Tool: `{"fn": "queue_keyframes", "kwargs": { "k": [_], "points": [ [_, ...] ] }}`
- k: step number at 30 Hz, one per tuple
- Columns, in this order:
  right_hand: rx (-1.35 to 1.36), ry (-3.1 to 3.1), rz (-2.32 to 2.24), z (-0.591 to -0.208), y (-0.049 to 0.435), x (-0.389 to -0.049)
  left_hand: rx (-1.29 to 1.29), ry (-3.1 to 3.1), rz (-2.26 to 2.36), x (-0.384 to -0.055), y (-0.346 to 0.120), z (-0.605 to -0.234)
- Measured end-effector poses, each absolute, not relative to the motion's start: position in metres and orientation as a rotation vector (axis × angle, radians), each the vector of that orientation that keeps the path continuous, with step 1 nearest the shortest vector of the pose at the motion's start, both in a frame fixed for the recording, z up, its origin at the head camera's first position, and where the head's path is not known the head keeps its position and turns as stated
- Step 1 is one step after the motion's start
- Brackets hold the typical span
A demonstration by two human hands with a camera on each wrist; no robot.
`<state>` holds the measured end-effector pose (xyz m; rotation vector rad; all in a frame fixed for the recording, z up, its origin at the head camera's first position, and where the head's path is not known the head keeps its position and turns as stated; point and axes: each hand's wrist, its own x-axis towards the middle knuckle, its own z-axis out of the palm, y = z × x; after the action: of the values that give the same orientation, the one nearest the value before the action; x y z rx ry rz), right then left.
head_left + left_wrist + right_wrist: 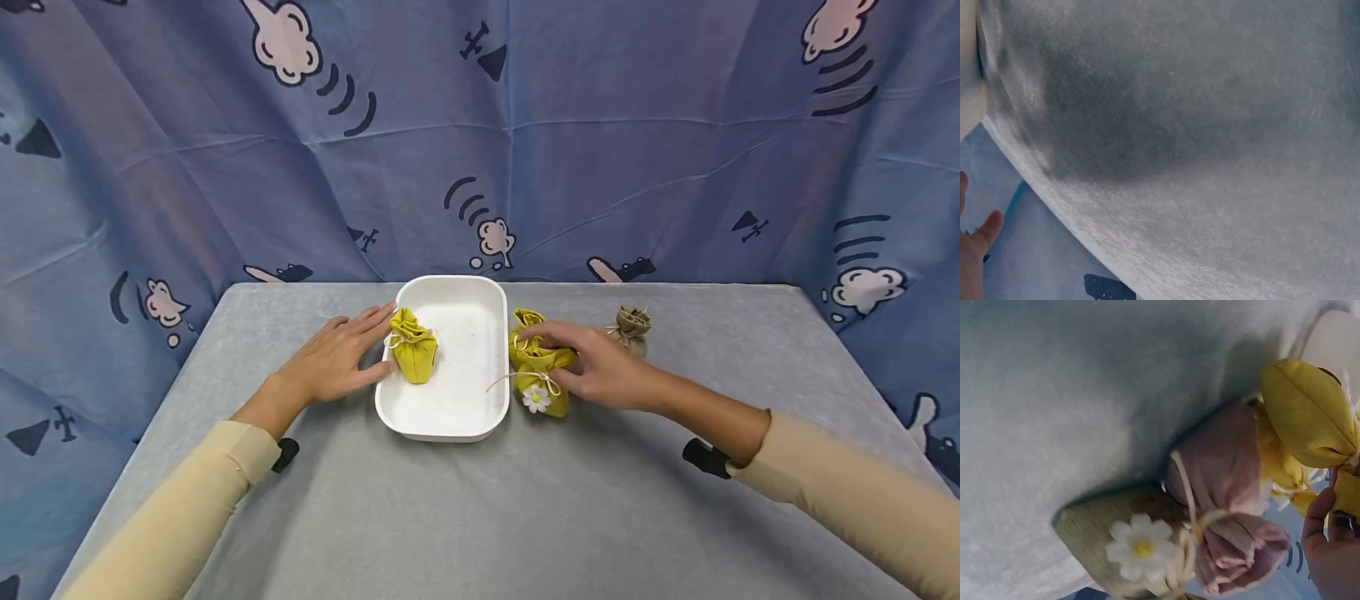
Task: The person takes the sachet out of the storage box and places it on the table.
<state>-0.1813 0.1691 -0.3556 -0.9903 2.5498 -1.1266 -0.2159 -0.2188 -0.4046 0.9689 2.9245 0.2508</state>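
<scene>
With the thumb and fingers of my right hand (603,367) I pinch the gathered neck of a yellow drawstring pouch (557,402), which bears a white flower and hangs just right of the white tray (468,400). In the right wrist view this held pouch (1310,412) is tilted, its base lifted. Another yellow pouch (527,319) stands close behind it, partly covered. My left hand (333,358) rests at the tray's left rim, fingers spread and nearly straight. A third yellow pouch (416,358), tied with white cord, is inside the tray on its left side.
A brown pouch (632,325) stands beyond my right hand. In the right wrist view a pink pouch (1222,462) sits between yellow fabric and the brown pouch, which carries a white flower (1141,547). A blue patterned curtain (600,167) hangs behind the grey table (450,517).
</scene>
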Motion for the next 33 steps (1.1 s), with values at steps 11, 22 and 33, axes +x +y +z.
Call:
{"fn": "queue_keyframes", "kwargs": {
  "k": [11,22,33],
  "points": [
    [-1.004,2.563,-1.078,-0.359,0.171,-0.181,0.945,2.915,0.239,-0.216,-0.218,-0.404],
    [-1.086,2.627,-1.060,-0.337,0.172,-0.188,0.970,2.926,0.264,-0.216,-0.220,-0.404],
    [-1.099,2.631,-1.085,-0.324,0.161,-0.194,0.939,2.908,0.249,-0.216,-0.219,-0.405]
  ]
}}
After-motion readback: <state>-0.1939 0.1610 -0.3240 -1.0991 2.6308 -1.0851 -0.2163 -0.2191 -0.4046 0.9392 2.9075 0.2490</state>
